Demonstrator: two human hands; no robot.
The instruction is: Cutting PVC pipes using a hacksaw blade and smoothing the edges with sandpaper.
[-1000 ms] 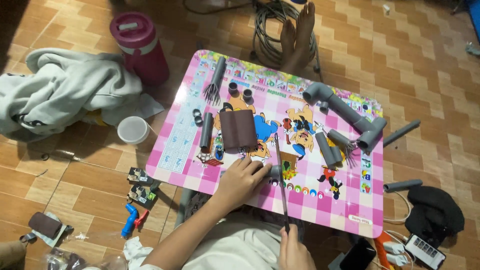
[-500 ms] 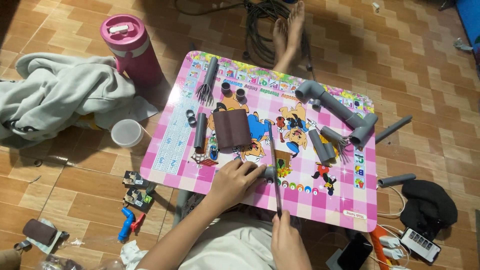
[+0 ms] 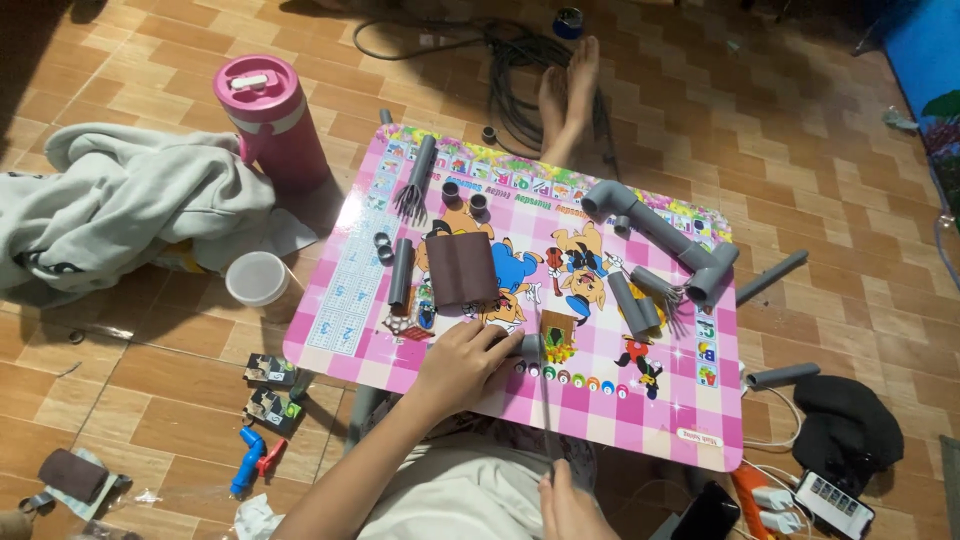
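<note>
Lowered since the earlier frame, the right hand (image 3: 572,505) grips a thin hacksaw blade (image 3: 545,400) sawing the short grey pipe (image 3: 528,346) the left hand (image 3: 462,362) clamps mid-tabletop, needing steady strokes.

Right hand (image 3: 572,508) cut off by bottom edge; grip on thin rod (image 3: 545,400) not fully visible. Left hand (image 3: 462,362) fingers (image 3: 500,345) cover near end of short grey pipe (image 3: 528,346); hold unclear. Grey garment (image 3: 110,205) cut by left edge. Dark brown piece (image 3: 462,268) on desk (image 3: 650,420): kind not tellable. Small items on floor at lower left too small to identify.
</note>
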